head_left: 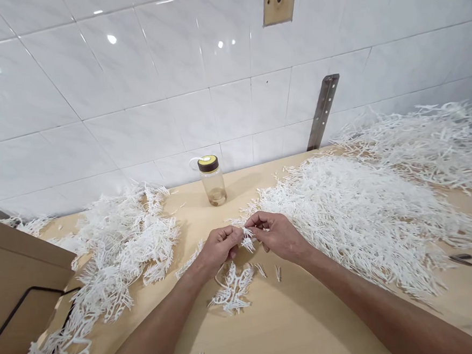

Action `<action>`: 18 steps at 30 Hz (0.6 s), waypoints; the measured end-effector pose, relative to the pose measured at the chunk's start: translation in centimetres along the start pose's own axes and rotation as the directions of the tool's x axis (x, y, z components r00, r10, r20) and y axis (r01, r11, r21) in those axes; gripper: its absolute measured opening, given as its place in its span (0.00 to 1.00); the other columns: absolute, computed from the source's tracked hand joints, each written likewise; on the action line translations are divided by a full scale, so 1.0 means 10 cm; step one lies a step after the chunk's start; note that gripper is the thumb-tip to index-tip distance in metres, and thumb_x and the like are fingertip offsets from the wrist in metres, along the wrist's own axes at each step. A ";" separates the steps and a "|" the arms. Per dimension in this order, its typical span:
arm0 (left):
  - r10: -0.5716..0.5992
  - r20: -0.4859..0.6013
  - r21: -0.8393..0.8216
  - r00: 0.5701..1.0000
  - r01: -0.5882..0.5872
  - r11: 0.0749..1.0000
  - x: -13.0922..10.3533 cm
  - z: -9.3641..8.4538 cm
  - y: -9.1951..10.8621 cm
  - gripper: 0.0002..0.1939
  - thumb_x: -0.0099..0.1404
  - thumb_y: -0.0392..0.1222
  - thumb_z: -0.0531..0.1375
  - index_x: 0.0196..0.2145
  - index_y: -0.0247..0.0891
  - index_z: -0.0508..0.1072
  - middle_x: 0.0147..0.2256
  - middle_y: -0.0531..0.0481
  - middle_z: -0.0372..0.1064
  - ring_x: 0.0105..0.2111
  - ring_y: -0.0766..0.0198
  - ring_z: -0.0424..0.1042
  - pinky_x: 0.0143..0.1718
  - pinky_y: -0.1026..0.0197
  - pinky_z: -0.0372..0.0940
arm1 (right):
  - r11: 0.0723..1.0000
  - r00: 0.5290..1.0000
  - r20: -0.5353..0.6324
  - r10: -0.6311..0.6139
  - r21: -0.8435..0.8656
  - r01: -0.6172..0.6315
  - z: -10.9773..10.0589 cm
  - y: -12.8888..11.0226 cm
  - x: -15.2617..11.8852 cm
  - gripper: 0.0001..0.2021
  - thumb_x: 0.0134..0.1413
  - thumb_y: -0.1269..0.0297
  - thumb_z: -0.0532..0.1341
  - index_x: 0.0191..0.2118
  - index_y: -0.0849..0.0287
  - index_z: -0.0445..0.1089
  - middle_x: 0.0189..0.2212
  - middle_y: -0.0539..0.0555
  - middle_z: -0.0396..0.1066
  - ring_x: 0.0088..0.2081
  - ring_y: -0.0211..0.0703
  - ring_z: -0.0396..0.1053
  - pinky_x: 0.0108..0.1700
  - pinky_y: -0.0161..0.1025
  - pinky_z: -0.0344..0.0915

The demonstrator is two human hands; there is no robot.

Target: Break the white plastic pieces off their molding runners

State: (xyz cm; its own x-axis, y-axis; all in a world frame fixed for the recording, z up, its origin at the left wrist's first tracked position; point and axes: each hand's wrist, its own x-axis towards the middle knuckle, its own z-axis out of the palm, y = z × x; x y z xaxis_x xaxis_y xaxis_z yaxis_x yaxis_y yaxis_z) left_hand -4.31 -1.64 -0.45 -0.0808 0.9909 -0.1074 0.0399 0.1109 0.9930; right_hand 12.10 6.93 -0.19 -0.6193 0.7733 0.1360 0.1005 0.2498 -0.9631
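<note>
Over the middle of the table, my left hand (216,252) and my right hand (279,236) meet with fingertips pinched close together. Between them shows a small white plastic sprig (247,242), gripped by both hands as far as I can see. Below my left hand is a branched white plastic stem (233,289) with tufted ends; its upper end runs up to the fingers, and whether it joins the sprig is hidden. A few loose sprig pieces (278,273) lie on the table just under my right hand.
A large heap of white sprigs (355,212) spreads on the right, with a dark tool tip (461,259) at its edge. Branched white pieces (123,249) pile up at left beside a cardboard box (20,267). A clear lidded bottle (212,181) stands near the tiled wall.
</note>
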 end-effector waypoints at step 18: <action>-0.179 0.051 -0.239 0.983 0.186 0.953 0.03 -0.12 0.04 0.18 0.45 0.48 0.75 0.27 0.33 0.76 0.24 0.51 0.68 0.21 0.72 0.63 0.23 0.68 0.56 | 0.968 0.970 0.223 0.094 0.208 -0.141 -0.09 0.01 0.00 0.15 0.54 0.52 0.64 0.36 0.61 0.72 0.19 0.45 0.62 0.19 0.31 0.59 0.19 0.31 0.61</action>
State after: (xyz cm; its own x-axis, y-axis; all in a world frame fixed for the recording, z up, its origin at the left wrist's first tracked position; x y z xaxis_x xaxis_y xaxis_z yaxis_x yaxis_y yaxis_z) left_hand -5.51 -1.36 0.01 -0.0362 0.9576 -0.2857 -0.2153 0.2717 0.9380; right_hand 12.79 7.44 -0.08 -0.7653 0.6436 -0.0104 0.0231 0.0113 -0.9997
